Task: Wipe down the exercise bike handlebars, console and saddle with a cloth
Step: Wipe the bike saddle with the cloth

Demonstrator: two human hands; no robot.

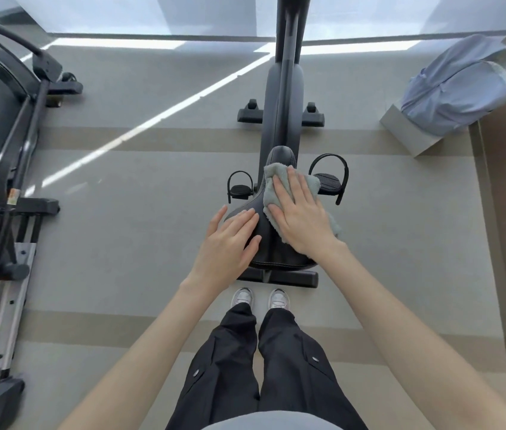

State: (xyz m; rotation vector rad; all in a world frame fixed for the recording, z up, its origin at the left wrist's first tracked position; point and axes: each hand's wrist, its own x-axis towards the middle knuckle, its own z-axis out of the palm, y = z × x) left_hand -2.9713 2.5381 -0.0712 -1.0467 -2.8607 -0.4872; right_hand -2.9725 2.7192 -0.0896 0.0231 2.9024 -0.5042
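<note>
Obs., standing near the exercise bike [282, 97]. The person faces it from the rear, both forearms bare, reaching to the saddle [271, 251].

Right hand [301, 220]: palm down, flat on a pale grey-green cloth [311, 185]. Fingers [288, 190] are straight and close together, not curled. They press the cloth onto the saddle rather than grasp it. The cloth spreads past the fingertips toward the saddle nose and out beyond the little-finger side over the saddle's right edge. It shows again by the heel of the hand.

Left hand [228, 248]: flat on bare saddle, beside the cloth. Fingers [242, 219] are straight across the wide rear part, tips just beside the right thumb; contact between them cannot be told. Thumb is splayed outward, off the saddle. Holds nothing.

Saddle: black, stitched seam at the rear rim. A dark strip is visible between the two hands, and the nose pokes out beyond the right fingertips.

Beyond the fingertips, lower down: left pedal [239, 190] and right pedal [327, 180], both strapped. The right pedal is partly behind the cloth.

Below the wrists: rear stabiliser bar [295, 278], with white shoes [243, 297] just behind it.

Well out past the right hand's little finger: pale blue backpack [456, 88] on a grey block [406, 133].

Well out past the left thumb: a second dark machine [3, 144] with silver rails.
</note>
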